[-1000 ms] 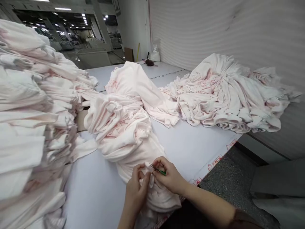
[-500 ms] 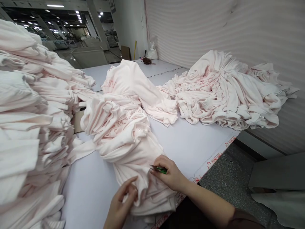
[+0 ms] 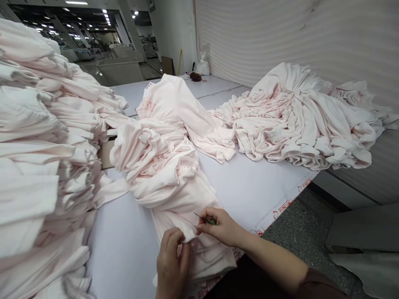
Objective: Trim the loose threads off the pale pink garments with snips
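A pale pink garment (image 3: 174, 207) lies bunched across the white table, its lower end near the front edge. My left hand (image 3: 173, 257) pinches a raised fold of this cloth between thumb and fingers. Just to the right, my right hand (image 3: 218, 226) is closed around small thread snips (image 3: 209, 221) with green on the handle, the thin dark tip pointing left over the cloth. The fingertips of my right hand also touch the fabric close to the left hand's pinch. Whether they grip it I cannot tell.
A tall heap of pale pink garments (image 3: 37, 145) fills the left side. Another pile (image 3: 299, 120) lies at the back right, against a ribbed wall covering. Behind the worked cloth rests a garment with red lettering (image 3: 174, 99). The table's edge (image 3: 280, 209) runs diagonally at right, above speckled floor.
My left hand has moved right and up, its open fingers closing on a fold. The snips have turned in my right hand, which stays near the same spot. The view has shifted slightly.
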Tool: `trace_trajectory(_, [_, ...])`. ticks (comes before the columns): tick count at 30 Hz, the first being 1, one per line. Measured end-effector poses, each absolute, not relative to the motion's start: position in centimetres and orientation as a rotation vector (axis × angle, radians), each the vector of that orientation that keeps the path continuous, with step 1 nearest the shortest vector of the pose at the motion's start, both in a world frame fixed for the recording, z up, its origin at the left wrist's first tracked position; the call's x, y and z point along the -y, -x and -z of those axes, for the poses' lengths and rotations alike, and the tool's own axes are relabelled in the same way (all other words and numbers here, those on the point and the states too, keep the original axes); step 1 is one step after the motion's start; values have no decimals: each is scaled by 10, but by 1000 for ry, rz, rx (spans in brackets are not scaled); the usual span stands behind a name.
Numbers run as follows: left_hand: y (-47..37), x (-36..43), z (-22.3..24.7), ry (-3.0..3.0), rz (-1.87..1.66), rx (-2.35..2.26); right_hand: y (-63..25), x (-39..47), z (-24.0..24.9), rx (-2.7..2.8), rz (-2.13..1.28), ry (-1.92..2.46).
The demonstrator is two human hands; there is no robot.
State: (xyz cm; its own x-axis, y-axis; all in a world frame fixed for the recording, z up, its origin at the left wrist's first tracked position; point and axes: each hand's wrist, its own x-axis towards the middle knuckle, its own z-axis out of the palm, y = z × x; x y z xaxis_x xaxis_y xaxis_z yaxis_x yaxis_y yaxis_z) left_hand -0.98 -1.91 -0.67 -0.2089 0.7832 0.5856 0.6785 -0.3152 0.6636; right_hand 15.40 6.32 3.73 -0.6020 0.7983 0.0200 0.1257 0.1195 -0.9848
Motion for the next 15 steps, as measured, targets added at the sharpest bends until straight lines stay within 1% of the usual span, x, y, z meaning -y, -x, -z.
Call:
trace_trajectory(2, [11, 21, 13, -1877, -1600, -1774, -155, -62, -39, 1900, -1373, 931])
trace_trajectory(5, [15, 22, 19, -1945, -1653, -1745, -162, -58, -42, 2136, -1034, 941])
trace_trajectory(7, [16, 21, 21, -1987, -1686, -1725, -167, -56, -42, 2251, -922, 918])
trace_trajectory(12, [11, 23, 20, -1830, -1676, -1772, -170, -50, -39, 2341, -885, 916])
trace_trajectory(15, [11, 24, 20, -1839, -1682, -1753, -164, -48, -36, 2343, -892, 879])
